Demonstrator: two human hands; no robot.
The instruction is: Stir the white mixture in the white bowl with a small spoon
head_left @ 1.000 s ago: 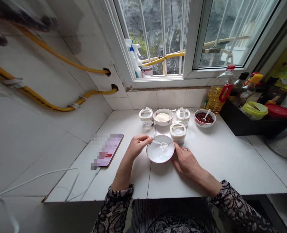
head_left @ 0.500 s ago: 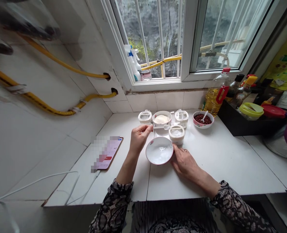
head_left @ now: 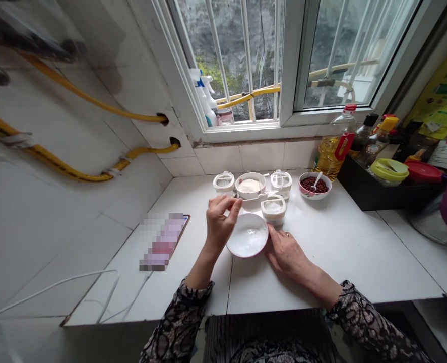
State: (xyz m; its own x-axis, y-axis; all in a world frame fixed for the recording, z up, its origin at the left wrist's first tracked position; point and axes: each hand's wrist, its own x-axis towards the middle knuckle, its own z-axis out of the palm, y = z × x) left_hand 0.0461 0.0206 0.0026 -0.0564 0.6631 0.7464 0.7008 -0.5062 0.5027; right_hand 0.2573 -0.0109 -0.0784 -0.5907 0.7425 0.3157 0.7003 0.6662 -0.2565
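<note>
My left hand [head_left: 222, 218] is closed in a pinch on the thin handle of a small white spoon [head_left: 256, 196], held above the far rim of a white bowl [head_left: 247, 236]. The bowl has a pink rim and looks shiny inside, with hardly anything in it. At the bowl's right side my right hand [head_left: 289, 251] grips its edge, fingertips partly hidden. Just behind stands a lidded jar [head_left: 273, 209] of white grains. Farther back are a bowl of pale powder [head_left: 250, 185] and two more lidded jars, one left [head_left: 224, 183] and one right [head_left: 281, 184].
A bowl of dark red beans [head_left: 314, 186] with a white spoon stands back right, beside an oil bottle [head_left: 334, 143]. A black box [head_left: 363, 186] of bottles fills the right. A phone [head_left: 166, 242] with a white cable lies left. The counter's front edge [head_left: 261, 312] is near me.
My left hand has turned and come slightly nearer, over the bowl's left rim, and the spoon shows less. My right hand stays at the bowl. The whole view has shifted a little.
</note>
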